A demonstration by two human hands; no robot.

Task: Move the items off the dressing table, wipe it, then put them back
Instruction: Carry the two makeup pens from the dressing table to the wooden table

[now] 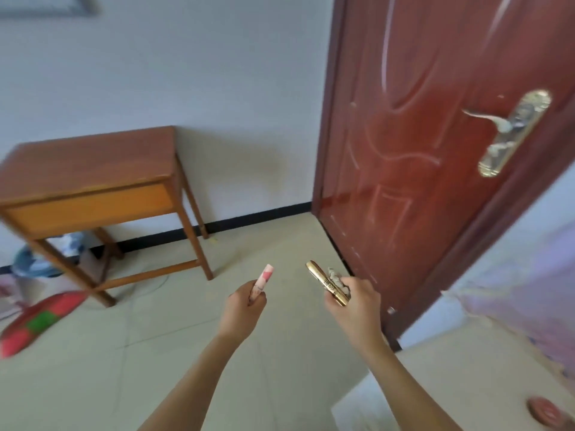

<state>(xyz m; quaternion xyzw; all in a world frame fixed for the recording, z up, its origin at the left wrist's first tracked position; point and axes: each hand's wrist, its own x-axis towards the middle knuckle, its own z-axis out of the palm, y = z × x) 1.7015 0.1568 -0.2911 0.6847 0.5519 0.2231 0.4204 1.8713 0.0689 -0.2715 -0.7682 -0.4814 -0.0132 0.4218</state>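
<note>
L hand (244,309) fingers curl round slim pink-and-white plastic tube (263,283); R hand (354,303) grips shiny gold tube (326,283). Both well right of brown wooden dressing table (90,163). Light, stiff, prob. slippery; hold mid-barrel.

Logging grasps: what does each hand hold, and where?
Left hand: pink patterned tube, lower end. Right hand: gold metallic tube, lower half, plus a pale crumpled scrap.

**Wood, Lacquer and Metal**

The dressing table (90,163) is made of smooth brown wood. A glossy lacquer is seen on the door (420,150), polished metal on its handle (513,132). The gold tube (326,283) looks shiny and metallic, the pink tube (263,283) matt.
</note>
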